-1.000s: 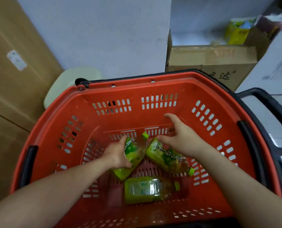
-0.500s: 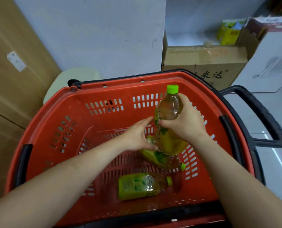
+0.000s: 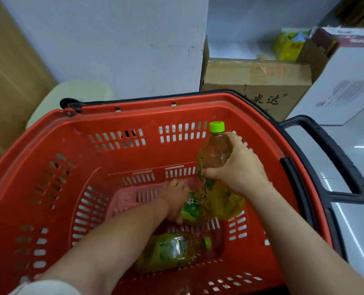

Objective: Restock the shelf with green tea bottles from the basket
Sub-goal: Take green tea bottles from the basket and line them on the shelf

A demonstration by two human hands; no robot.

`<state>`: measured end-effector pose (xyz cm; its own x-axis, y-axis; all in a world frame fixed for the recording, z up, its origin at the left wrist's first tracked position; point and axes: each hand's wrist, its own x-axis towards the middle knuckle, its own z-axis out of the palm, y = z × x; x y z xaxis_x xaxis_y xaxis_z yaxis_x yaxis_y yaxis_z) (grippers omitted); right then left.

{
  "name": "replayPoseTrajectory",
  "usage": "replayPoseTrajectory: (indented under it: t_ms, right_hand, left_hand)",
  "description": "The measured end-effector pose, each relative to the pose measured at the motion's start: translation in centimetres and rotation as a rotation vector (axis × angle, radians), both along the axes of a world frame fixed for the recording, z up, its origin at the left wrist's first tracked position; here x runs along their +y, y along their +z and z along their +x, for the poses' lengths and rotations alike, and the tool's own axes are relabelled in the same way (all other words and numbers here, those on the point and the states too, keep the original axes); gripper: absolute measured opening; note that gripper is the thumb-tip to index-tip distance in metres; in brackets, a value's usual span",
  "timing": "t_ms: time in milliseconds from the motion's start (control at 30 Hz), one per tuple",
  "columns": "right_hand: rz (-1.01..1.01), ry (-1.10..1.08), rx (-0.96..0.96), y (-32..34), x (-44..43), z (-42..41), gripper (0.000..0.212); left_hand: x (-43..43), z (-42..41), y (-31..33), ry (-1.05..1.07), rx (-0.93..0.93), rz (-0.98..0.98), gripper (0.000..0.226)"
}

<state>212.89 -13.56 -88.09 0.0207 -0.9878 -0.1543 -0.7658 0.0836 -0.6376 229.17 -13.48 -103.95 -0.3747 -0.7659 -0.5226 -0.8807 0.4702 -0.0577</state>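
Fingers (image 3: 237, 145) of the right hand (image 3: 240, 169) clasp an upright bottle (image 3: 214, 152), seemingly to lift it; left fingers (image 3: 172, 185) cover a lying bottle (image 3: 192, 209) beneath (grip unclear).

A single head-worn wide-angle camera looks steeply down and slightly forward into the red basket (image 3: 147, 105), close enough that its rim nearly spans the frame and bows with the lens. Both forearms enter from the lower edge, with the left hand (image 3: 174, 201) and right hand (image 3: 238, 171) near centre. The upper frame reaches the wall (image 3: 113, 39) and a cardboard carton (image 3: 257, 79)
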Motion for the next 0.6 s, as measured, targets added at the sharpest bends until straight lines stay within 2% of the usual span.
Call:
replayPoseTrajectory:
  t_ms: [67, 167, 333, 500, 600]
  right_hand:
    - [0.012, 0.015, 0.003, 0.2, -0.1, -0.2, 0.096]
    - [-0.002, 0.042, 0.004, 0.6, 0.0, 0.1, 0.095]
    - [-0.078, 0.108, -0.076, 2.5, 1.4, 2.4, 0.097]
    - [-0.163, 0.136, -0.215, 7.1, 4.5, 4.7, 0.093]
    - [-0.235, 0.185, -0.352, 11.1, 7.2, 5.9, 0.091]
  left_hand:
    - [0.6, 1.1, 1.3, 0.132, -0.034, 0.054, 0.110]
    - [1.8, 4.5, 5.4, 0.213, -0.119, 0.033, 0.097]
    - [6.2, 9.8, 15.6, 0.318, -0.116, -0.221, 0.108]
    - [12.9, 12.3, 25.1, 0.546, 0.071, -0.528, 0.114]
    - [17.9, 13.0, 29.1, 0.792, 0.350, -0.638, 0.110]
